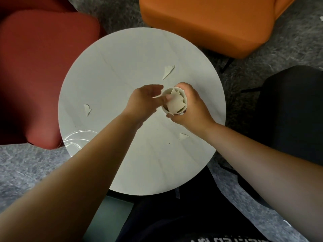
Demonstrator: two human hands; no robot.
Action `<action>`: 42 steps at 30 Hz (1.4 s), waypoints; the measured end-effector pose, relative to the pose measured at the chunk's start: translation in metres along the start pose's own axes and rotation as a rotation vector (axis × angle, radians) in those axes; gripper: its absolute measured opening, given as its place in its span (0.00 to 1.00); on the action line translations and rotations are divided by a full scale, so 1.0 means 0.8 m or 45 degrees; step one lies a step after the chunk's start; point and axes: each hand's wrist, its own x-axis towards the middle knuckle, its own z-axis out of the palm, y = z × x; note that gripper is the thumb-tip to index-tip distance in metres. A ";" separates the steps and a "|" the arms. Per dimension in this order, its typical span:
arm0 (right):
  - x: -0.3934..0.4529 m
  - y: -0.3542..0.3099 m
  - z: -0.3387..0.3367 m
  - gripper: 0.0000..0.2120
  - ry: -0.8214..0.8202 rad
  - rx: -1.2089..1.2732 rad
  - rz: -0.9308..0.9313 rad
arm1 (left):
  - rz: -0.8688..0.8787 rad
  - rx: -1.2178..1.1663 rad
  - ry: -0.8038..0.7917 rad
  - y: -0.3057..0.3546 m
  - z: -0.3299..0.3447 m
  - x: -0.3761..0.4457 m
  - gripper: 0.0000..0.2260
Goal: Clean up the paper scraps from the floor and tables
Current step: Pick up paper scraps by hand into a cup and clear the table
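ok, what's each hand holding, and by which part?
Right hand grips the paper cup around its side wall. Left hand pushes a paper scrap into it with a fingertip; not clearly gripping.

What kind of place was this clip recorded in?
Probably an office lounge or waiting area: a small round white table ringed by a red seat and an orange seat on grey carpet.
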 end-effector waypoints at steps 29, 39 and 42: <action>-0.027 0.037 -0.067 0.36 0.196 0.021 0.011 | 0.251 0.913 0.023 -0.099 0.070 0.034 0.05; -0.040 0.045 -0.067 0.37 0.194 -0.013 -0.023 | 0.267 0.978 -0.234 -0.123 0.118 -0.014 0.09; -0.044 0.048 -0.068 0.37 0.184 -0.006 -0.022 | 0.359 1.055 -0.148 -0.132 0.124 -0.016 0.07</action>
